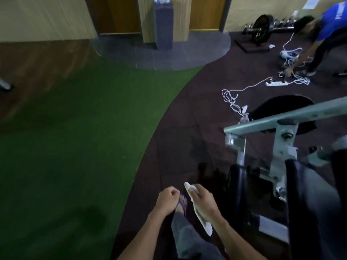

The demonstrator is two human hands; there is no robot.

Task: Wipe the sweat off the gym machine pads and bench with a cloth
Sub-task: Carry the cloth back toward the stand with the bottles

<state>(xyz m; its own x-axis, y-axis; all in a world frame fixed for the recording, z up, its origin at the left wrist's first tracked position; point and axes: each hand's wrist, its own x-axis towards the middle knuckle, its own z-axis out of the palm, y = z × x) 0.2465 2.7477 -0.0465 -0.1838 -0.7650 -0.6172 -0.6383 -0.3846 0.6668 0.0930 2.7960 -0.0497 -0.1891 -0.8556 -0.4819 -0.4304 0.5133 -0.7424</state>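
**A:** Status on the cloth?

**B:** White cloth [199,212] is bunched in the right hand [201,200], fingers wrapped around it, one end poking out above the thumb and the other trailing below the wrist. Not on any surface.

**A:** Left?

**B:** Left hand [168,199] just beside the right, curled into a loose fist, holding nothing I can see. Both hang low in front of the body, over a sandalled foot [182,203] and grey trouser leg [185,235].

**A:** Where are the pads?

**B:** To the right of the right hand. Dark upright pad [238,184] is nearest, a second dark pad [300,199] further right, both bolted on the grey steel machine frame [281,117]. A black rounded seat pad [281,107] sits beyond the frame, well away from the hands.

**A:** Progress?

**B:** Can't confirm any pad is wiped; too dim and blurred to see sweat or wipe marks. My read: between wipes or not started. All visible pads are left to do as far as this shows. No bench in frame that I can identify.

**A:** Surroundings?

**B:** Dark rubber floor [187,113] underfoot, green turf [75,137] left of the left hand. Far right, another person [323,25] bends over white cables [293,57] and a power strip [277,83].
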